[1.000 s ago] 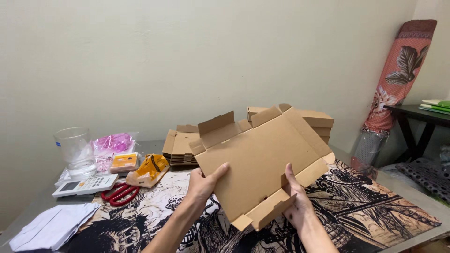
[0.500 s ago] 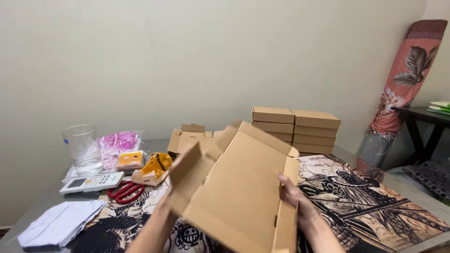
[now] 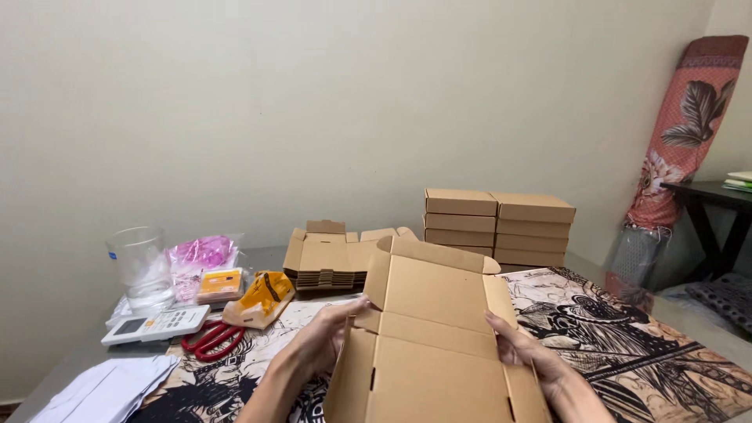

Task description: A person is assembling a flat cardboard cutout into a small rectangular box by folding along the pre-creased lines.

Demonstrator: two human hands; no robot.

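Both hands are on a half-folded cardboard mailer box [image 3: 427,345] held low at the near edge of the surface [image 3: 86,356], its back panel standing up and its side flaps partly raised. The left hand [image 3: 329,345] curls round the left side wall, fingers pressed against the cardboard near the corner flap. The right hand [image 3: 533,360] grips the right side wall, fingers laid along the inside of the panel and the thumb hidden behind it. The box covers the middle of a black-and-white illustrated cloth [image 3: 627,329] spread over the surface.

Straight behind the box, close to its raised back flap, lies a stack of flat unfolded box blanks [image 3: 329,258]. To the right of those, against the wall, stand two piles of finished brown boxes [image 3: 497,227], side by side and touching.

Off to the left sits a cluster well apart from the hands: a clear glass jar [image 3: 141,266], a bag of pink items [image 3: 200,258], a small orange packet [image 3: 219,283], a yellow-and-tan pouch [image 3: 258,298], a white calculator [image 3: 155,324] and red-handled scissors [image 3: 211,338] just in front of it. White folded paper [image 3: 106,388] lies at the near left corner.

At the far right, a floral patterned ironing board [image 3: 681,133] leans on the wall beside a dark side table [image 3: 709,200].
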